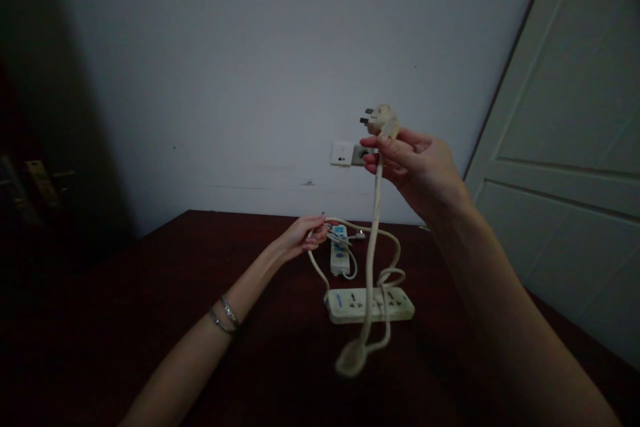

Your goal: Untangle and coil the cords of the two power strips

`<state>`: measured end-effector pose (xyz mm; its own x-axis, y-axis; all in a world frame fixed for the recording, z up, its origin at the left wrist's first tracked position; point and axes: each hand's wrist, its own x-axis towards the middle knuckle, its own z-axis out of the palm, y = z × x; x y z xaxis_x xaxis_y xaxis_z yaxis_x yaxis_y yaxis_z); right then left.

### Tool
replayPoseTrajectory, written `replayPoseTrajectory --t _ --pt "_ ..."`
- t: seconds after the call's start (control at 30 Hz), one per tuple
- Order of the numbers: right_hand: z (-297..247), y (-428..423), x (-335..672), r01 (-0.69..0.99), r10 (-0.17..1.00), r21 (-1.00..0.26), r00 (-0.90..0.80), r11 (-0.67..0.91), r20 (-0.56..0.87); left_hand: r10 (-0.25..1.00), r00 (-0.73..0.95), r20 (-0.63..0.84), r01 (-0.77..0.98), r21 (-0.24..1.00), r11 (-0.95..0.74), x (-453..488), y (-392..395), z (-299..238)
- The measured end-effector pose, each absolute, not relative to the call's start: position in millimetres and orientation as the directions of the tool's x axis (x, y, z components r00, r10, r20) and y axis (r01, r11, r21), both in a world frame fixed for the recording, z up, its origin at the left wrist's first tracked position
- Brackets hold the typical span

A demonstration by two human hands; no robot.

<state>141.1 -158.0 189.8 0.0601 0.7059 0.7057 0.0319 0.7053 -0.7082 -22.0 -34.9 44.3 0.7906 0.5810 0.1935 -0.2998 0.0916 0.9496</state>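
My right hand (407, 163) holds up a white plug (381, 119), fingers closed round its cord end; the metal prongs point left. From the plug the cord (373, 233) hangs down to a pale, blurred bulge (351, 357) I cannot make out. On the dark table, a white power strip (340, 310) lies beneath, with cord looped across its right part. My left hand (313, 233) pinches the strip's power cord just above the table, behind and left of the strip. Two bracelets (225, 313) circle the left wrist.
Behind, a second, smaller power strip (341, 260) with its own coiled cord and plug (359, 235) lies near the wall. Two wall sockets, one white (341, 153) and one grey (361, 155), are on the wall. A pale door (565, 113) stands at right.
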Motion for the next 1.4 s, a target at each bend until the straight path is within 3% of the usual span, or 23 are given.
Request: replayPoseTrajectory --t 0.23,0.43,0.57,0.77,0.93,1.1,1.23,1.4 --pt "220 -139 136 0.112 0.552 -0.567 0.139 0.816 0.822 0.491 0.852 0.184 -0.200 0.980 -0.020 -21 -49 49" --pt "235 -109 161 0.227 0.415 -0.461 0.223 0.858 0.882 0.305 0.946 0.109 -0.146 0.984 0.102 -17 -58 54" --pt "228 -98 193 0.305 0.357 -0.443 0.298 0.843 0.885 0.372 0.910 0.185 -0.232 0.969 0.084 -24 -61 55" --pt "202 -82 231 0.463 0.329 -0.487 0.381 0.741 0.864 0.425 0.873 0.241 -0.215 0.971 -0.109 -26 -67 53" --pt "158 -80 244 0.661 0.425 -0.626 0.468 0.413 0.775 0.483 0.839 0.251 -0.246 0.966 -0.074 -21 -71 56" --pt "102 -81 246 0.684 0.742 -0.686 0.320 0.250 0.590 0.634 0.732 0.247 -0.307 0.952 -0.017 -20 -63 53" --pt "69 -90 233 0.426 0.951 -0.885 0.150 0.185 0.271 0.705 0.661 0.256 -0.337 0.941 -0.025 -19 -56 50" --pt "53 -114 207 0.000 0.991 -1.000 -0.136 0.013 0.013 0.758 0.598 0.260 -0.341 0.938 -0.053 -15 -55 50"
